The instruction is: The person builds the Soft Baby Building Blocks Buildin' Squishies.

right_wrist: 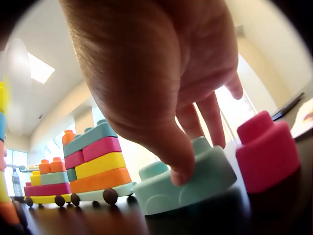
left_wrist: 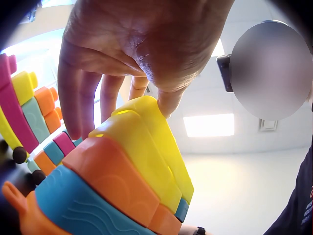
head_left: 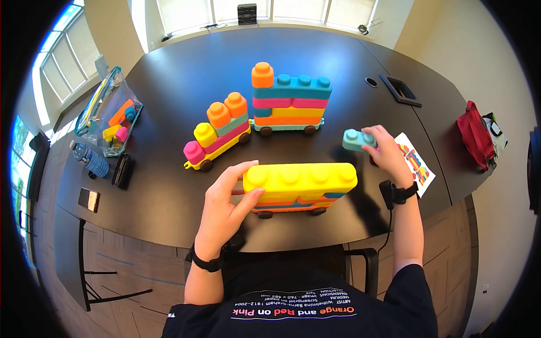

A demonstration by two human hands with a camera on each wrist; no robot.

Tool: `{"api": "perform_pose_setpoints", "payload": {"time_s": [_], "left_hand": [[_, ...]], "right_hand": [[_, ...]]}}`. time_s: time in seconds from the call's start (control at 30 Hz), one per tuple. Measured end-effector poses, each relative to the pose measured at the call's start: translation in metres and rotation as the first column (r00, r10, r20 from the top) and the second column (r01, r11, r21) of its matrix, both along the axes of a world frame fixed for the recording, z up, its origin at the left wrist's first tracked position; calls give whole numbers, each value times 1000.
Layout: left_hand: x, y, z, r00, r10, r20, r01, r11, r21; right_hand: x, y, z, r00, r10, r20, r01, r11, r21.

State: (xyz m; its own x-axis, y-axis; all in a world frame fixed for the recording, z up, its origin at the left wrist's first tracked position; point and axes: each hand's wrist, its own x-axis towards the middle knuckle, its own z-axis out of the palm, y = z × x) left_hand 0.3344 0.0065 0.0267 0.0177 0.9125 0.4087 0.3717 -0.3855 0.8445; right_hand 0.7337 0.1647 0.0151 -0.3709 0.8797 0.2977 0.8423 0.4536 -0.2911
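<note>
My left hand [head_left: 221, 205] grips the left end of a long yellow building block [head_left: 304, 183], thumb on the near side and fingers on the far side. This block tops a wheeled toy train car built of orange, blue and yellow layers [left_wrist: 112, 169], close to the table's front edge. To the right, my right hand [head_left: 390, 155] pinches a light teal two-stud block [head_left: 352, 141] between thumb and fingers. In the right wrist view that block is slightly tilted, low over the tabletop. Beside it stands a pink one-stud block [right_wrist: 266, 152], mostly hidden under my hand in the head view.
Behind are two train cars: a low stepped one [head_left: 222, 138] and a tall one [head_left: 290, 107]. A printed picture sheet [head_left: 417, 166] lies right. Leftward are a clear bag with blocks [head_left: 93, 124], a water bottle [head_left: 90, 159], a black case [head_left: 122, 170] and a phone [head_left: 88, 199].
</note>
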Motion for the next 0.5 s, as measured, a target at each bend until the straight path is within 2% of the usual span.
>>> {"api": "perform_pose_setpoints", "payload": {"time_s": [0.03, 0.07, 0.13, 0.17, 0.23, 0.27, 0.33, 0.4, 0.5], "left_hand": [[0, 0, 0, 1000, -1, -1, 1, 1000, -1], [0, 0, 1, 1000, 2, -13, -2, 1000, 3], [0, 0, 1, 1000, 2, -26, -2, 1000, 4], [0, 0, 1, 1000, 3, -28, -2, 1000, 4], [0, 0, 1, 999, 3, -32, -3, 1000, 4], [0, 0, 1, 1000, 0, -17, 0, 1000, -4], [0, 0, 0, 1000, -4, -4, 4, 1000, -10], [-1, 1, -1, 1000, -7, -5, 7, 1000, -13], [-1, 1, -2, 1000, 0, -4, 0, 1000, -19]], "right_hand": [[-12, -7, 13, 986, 48, -163, -47, 999, 11], [-24, -16, 26, 985, 46, -164, -45, 999, 10], [-50, -39, 50, 896, 198, -398, -171, 980, 103], [-61, -48, 57, 895, 195, -401, -168, 981, 101], [-80, -64, 68, 679, 359, -640, -363, 922, 132], [-87, -71, 71, 645, 394, -655, -397, 905, 153], [-100, -78, 75, 674, 491, -552, -452, 865, 217], [-112, -87, 80, 723, 512, -464, -484, 854, 188], [-122, -88, 70, 698, 553, -455, -512, 829, 223]]}}
